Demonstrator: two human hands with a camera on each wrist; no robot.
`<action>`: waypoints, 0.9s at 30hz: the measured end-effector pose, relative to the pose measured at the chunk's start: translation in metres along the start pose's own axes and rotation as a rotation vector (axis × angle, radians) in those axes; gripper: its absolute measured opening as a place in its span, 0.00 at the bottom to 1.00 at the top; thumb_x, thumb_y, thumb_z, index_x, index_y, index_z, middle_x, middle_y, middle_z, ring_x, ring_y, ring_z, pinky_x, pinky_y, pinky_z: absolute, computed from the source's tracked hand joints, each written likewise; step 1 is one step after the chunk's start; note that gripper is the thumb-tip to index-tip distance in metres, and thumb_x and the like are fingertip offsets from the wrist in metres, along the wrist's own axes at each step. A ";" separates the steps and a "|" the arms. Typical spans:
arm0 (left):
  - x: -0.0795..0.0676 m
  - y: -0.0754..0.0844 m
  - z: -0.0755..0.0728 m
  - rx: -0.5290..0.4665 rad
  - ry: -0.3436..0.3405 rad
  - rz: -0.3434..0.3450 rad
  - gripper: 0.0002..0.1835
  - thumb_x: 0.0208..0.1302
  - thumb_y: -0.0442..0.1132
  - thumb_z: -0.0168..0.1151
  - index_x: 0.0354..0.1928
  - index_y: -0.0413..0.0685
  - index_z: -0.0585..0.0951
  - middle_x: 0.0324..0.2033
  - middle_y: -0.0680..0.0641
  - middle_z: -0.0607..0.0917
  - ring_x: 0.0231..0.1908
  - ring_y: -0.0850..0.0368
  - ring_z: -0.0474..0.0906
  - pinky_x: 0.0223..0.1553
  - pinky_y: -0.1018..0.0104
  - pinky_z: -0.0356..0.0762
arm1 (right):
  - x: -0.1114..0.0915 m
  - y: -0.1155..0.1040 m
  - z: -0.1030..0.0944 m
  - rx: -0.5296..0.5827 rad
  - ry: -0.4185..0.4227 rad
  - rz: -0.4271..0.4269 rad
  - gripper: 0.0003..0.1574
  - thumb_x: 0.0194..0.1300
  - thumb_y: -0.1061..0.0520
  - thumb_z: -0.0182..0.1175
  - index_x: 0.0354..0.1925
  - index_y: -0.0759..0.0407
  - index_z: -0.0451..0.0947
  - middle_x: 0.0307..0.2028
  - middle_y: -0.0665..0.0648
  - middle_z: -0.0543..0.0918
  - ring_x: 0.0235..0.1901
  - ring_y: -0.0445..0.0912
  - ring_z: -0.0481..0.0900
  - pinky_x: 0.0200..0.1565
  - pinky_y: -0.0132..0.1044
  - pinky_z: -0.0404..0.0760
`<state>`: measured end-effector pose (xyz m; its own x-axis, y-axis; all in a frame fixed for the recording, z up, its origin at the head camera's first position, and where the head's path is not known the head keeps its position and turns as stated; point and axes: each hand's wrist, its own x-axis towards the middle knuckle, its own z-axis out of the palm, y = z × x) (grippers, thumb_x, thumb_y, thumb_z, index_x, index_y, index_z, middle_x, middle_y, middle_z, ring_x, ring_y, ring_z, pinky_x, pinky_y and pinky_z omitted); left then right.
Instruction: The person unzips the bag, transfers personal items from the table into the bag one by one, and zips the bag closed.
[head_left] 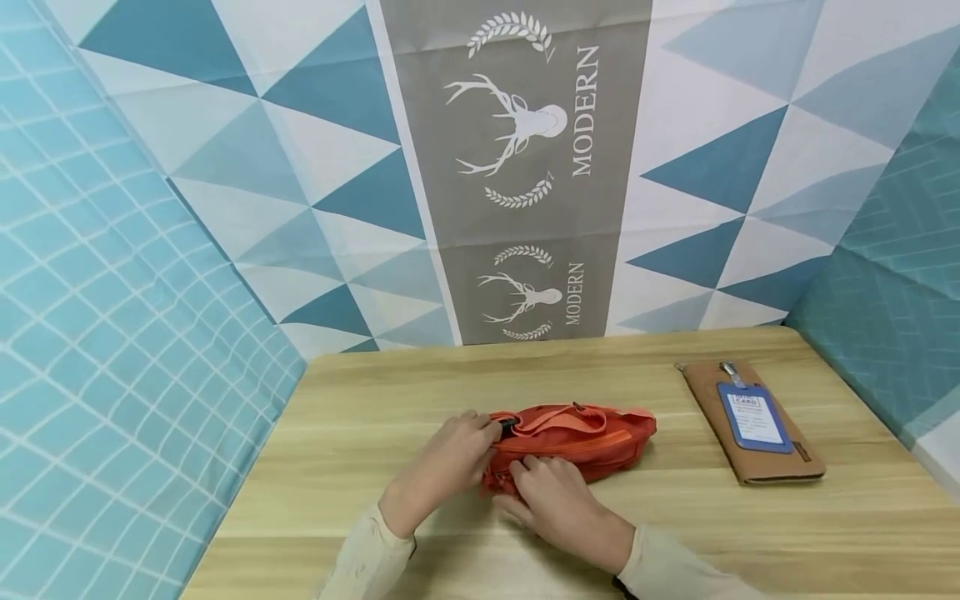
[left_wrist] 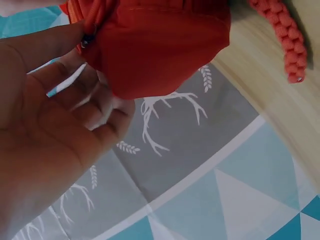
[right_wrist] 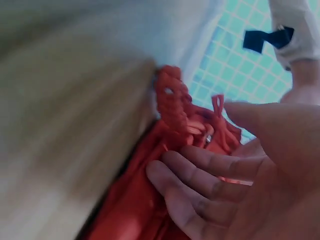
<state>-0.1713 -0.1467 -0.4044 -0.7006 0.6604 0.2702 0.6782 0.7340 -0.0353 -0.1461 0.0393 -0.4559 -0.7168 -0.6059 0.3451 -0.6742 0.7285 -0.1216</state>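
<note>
A red waist bag (head_left: 618, 454) lies on the table, its strap (head_left: 566, 419) looped over the top and a black buckle (head_left: 508, 426) at the left end. My left hand (head_left: 453, 454) grips that end; in the left wrist view its thumb lies by the zipper (left_wrist: 89, 37) and its fingers curl behind the red fabric. With fingers loosely extended, my right hand (head_left: 558, 504) touches the bag's near side. The right wrist view shows its thumb apart from the fingers, close to a thin red cord loop (right_wrist: 218, 105). A braided red cord (right_wrist: 172, 102) hangs at the same end.
To the right on the wooden table (head_left: 375, 387) lies a tan wallet-like case (head_left: 708, 392) with a blue card holder (head_left: 785, 433) on top. Patterned cloth walls (head_left: 540, 225) stand behind the table and along both sides.
</note>
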 end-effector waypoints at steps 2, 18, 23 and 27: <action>-0.001 0.004 0.001 -0.007 -0.029 0.008 0.03 0.62 0.32 0.64 0.33 0.46 0.79 0.27 0.51 0.80 0.28 0.56 0.72 0.31 0.63 0.73 | -0.003 -0.002 0.005 -0.025 0.008 -0.006 0.23 0.64 0.37 0.64 0.26 0.53 0.77 0.20 0.49 0.74 0.17 0.45 0.73 0.17 0.38 0.69; -0.007 0.015 0.000 -0.119 -0.193 -0.043 0.28 0.51 0.44 0.73 0.52 0.43 0.73 0.31 0.53 0.80 0.37 0.53 0.76 0.41 0.60 0.75 | 0.001 0.009 -0.010 0.235 -0.068 0.073 0.11 0.64 0.61 0.64 0.26 0.53 0.73 0.20 0.44 0.70 0.18 0.36 0.69 0.18 0.33 0.67; -0.002 0.020 0.013 0.002 -0.074 0.013 0.22 0.54 0.41 0.73 0.47 0.44 0.74 0.26 0.53 0.81 0.33 0.53 0.76 0.34 0.61 0.72 | 0.002 0.014 -0.015 0.260 -0.081 0.074 0.11 0.65 0.60 0.64 0.27 0.52 0.73 0.20 0.43 0.72 0.19 0.37 0.72 0.19 0.33 0.69; 0.001 0.018 0.015 -0.017 -0.034 0.037 0.19 0.52 0.37 0.72 0.43 0.46 0.74 0.23 0.55 0.77 0.31 0.55 0.74 0.33 0.62 0.72 | 0.004 0.016 -0.021 0.291 -0.088 0.080 0.13 0.66 0.60 0.63 0.26 0.49 0.73 0.19 0.41 0.70 0.20 0.35 0.70 0.21 0.32 0.68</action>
<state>-0.1627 -0.1306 -0.4192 -0.6815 0.6925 0.2366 0.7076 0.7060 -0.0279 -0.1566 0.0554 -0.4365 -0.7739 -0.5845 0.2436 -0.6283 0.6604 -0.4113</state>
